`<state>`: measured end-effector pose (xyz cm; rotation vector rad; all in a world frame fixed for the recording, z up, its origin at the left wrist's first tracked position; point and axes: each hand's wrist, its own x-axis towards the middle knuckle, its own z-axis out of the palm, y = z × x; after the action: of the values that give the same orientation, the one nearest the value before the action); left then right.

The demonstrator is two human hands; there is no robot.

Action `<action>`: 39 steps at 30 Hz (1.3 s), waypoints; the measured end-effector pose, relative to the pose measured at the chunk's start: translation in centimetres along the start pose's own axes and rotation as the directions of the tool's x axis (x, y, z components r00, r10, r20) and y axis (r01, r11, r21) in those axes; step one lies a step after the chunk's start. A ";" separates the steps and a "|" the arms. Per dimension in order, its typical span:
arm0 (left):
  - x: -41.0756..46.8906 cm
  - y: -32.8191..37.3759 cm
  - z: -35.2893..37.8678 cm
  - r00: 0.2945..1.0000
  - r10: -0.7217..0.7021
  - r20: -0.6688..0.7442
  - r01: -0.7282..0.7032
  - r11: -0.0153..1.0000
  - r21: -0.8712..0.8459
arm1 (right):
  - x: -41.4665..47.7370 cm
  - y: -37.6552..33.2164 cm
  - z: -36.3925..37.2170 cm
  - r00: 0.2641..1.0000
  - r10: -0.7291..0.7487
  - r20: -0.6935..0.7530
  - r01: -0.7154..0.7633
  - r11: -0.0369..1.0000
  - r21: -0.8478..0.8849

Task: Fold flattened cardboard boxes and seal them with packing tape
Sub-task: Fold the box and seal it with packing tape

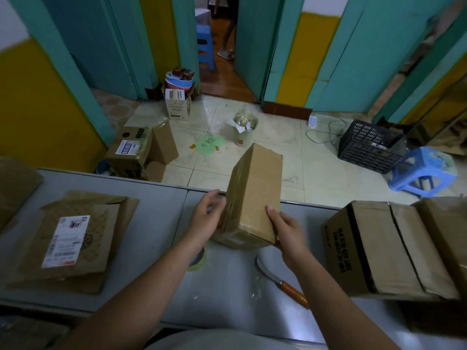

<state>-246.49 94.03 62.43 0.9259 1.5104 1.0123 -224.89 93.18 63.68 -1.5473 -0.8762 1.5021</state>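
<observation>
A brown cardboard box (pixel 255 198), assembled and standing on end, tilts away from me over the grey table (pixel 156 223). Shiny tape covers its left face. My left hand (pixel 207 218) lies against that taped left side with fingers loosely spread. My right hand (pixel 285 228) grips the box's lower right corner, thumb on the front face. A roll of packing tape (pixel 199 260) lies on the table, partly hidden under my left forearm. A knife with an orange handle (pixel 280 282) rests on the table below the box.
A stack of flattened boxes with a shipping label (pixel 68 238) lies at the left. Larger assembled boxes (pixel 386 248) stand at the right. On the floor beyond the table are more boxes (pixel 141 152), a bin (pixel 243 130), a black crate (pixel 369 145) and a blue stool (pixel 424 170).
</observation>
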 end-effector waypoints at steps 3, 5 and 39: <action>-1.5 2.2 0.8 0.986 -0.034 0.164 0.050 0.994 -0.097 | -1.0 -1.1 1.0 0.975 -0.222 -0.015 0.212 0.947 -0.240; -1.8 2.3 1.6 0.984 0.007 0.179 0.008 0.997 -0.082 | -1.8 -1.6 1.8 0.951 -0.308 0.027 0.295 0.880 -0.373; -2.2 -3.2 13.0 0.897 -0.167 0.410 0.160 0.986 0.051 | -3.8 2.2 -10.3 0.945 -0.176 -0.277 -0.135 0.561 -0.817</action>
<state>-233.43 92.56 58.89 0.9385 1.2134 0.6321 -214.96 88.08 63.26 -2.3629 -1.5149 0.7194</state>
